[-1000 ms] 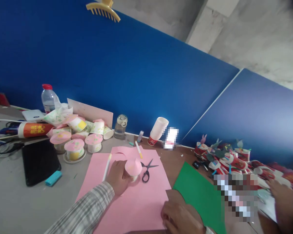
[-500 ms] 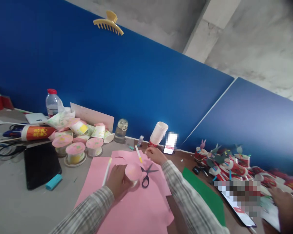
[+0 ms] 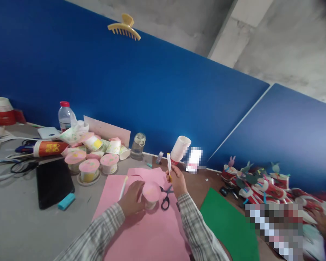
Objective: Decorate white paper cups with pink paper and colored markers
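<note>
My left hand is closed round the side of a small paper cup with a round pink top, standing over the pink paper. In my right hand is a white marker with yellow ends, held upright between thumb and fingers. Black-handled scissors lie on the pink paper between the cup and my right sleeve. Left of the cup, another white marker rests on the paper, near my left hand.
Several pink-topped cups, a black tablet and a blue marker lie left. A glass jar and stacked white cups stand behind. At right are green paper, red cups and another person's hand.
My right hand has picked up the white and yellow marker from the pink paper and raised it upright. My left hand stays at the cup. The view has shifted slightly.
</note>
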`<control>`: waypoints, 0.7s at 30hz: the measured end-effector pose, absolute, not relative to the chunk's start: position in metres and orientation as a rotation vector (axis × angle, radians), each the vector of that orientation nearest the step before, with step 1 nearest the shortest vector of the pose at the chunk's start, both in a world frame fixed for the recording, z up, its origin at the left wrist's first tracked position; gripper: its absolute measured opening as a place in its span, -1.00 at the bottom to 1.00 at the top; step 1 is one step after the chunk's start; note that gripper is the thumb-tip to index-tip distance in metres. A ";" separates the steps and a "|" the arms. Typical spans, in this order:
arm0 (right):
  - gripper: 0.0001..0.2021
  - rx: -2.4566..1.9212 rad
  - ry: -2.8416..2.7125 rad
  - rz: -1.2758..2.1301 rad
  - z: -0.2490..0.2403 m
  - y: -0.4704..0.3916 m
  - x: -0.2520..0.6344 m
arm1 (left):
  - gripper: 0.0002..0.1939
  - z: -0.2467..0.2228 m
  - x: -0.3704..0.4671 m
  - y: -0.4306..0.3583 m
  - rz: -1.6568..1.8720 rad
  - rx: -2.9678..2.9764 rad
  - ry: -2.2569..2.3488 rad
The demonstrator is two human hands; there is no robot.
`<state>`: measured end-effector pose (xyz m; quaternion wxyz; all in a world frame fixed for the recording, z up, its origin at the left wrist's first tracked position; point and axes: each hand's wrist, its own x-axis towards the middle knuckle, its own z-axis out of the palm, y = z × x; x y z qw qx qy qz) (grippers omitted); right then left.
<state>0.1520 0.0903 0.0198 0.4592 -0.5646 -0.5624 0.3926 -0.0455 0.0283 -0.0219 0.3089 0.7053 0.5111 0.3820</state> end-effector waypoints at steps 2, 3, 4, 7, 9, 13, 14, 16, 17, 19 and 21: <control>-0.66 -1.205 -1.321 1.059 0.030 0.070 0.158 | -0.30 -0.019 -0.055 0.033 1.000 1.825 1.280; -0.62 -1.121 -1.298 1.111 0.034 0.059 0.159 | -0.31 -0.015 -0.060 0.034 1.002 1.811 1.253; -0.57 -1.047 -1.281 1.165 0.036 0.049 0.159 | -0.34 -0.010 -0.063 0.035 1.008 1.801 1.233; -0.52 -0.896 -1.270 1.323 0.036 0.019 0.151 | -0.39 0.012 -0.066 0.029 1.274 1.600 1.111; -0.56 -0.754 -1.303 1.491 0.033 0.003 0.142 | -0.41 0.026 -0.063 0.021 1.332 1.533 1.006; -0.65 -0.621 -1.333 1.619 0.028 -0.007 0.131 | -0.47 0.036 -0.054 0.008 1.369 1.579 1.046; -0.64 -0.649 -1.276 1.576 0.026 -0.005 0.132 | -0.46 0.034 -0.053 0.008 1.393 1.589 1.063; -0.61 -0.727 -1.094 1.467 0.025 0.003 0.136 | -0.41 0.029 -0.051 0.009 1.441 1.585 1.084; -0.60 -0.758 -1.005 1.433 0.024 0.007 0.139 | -0.37 0.026 -0.051 0.010 1.448 1.585 1.091; -0.59 -0.768 -0.908 1.405 0.025 0.012 0.143 | -0.30 0.024 -0.051 0.011 1.441 1.608 1.095; -0.59 -0.736 -0.947 1.431 0.028 0.009 0.142 | -0.30 0.027 -0.049 0.009 1.433 1.662 1.079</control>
